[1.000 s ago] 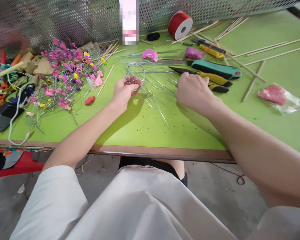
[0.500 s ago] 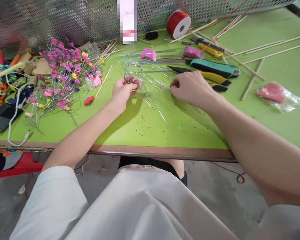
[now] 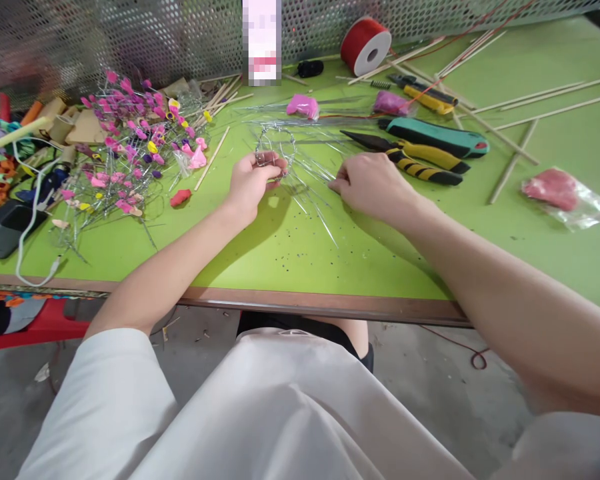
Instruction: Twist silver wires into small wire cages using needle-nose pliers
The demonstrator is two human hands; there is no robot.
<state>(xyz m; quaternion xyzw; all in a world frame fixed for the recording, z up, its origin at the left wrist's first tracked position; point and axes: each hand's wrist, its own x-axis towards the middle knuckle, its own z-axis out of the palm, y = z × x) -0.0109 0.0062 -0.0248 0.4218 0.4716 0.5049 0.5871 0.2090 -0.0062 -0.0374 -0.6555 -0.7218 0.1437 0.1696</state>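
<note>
Fingers and thumb of my left hand (image 3: 253, 183) close on the lower side of a round silver wire frame (image 3: 293, 141), a ring of twisted wire held up off the table. My right hand (image 3: 373, 183) is to the right of it, thumb and fingertips pinched at the ends of thin silver wires (image 3: 314, 200) spread over the green tabletop. Whether a wire sits in that pinch is too fine to tell. Just beyond the right hand lie black-nosed pliers (image 3: 430, 157) with yellow and black handles, partly covered by it.
Left is a tangled heap of wire stems with pink and yellow tips (image 3: 130, 140). At the back stands a red ribbon spool (image 3: 363, 47). A teal-handled tool (image 3: 435, 135), wooden sticks (image 3: 515, 160) and bagged red clay (image 3: 553, 189) lie right. A brown edge (image 3: 300, 303) borders the table.
My right hand has moved a little left and nearer to me, toward the wires, uncovering more of the pliers. The left hand keeps its hold on the wire frame. The view has shifted slightly.
</note>
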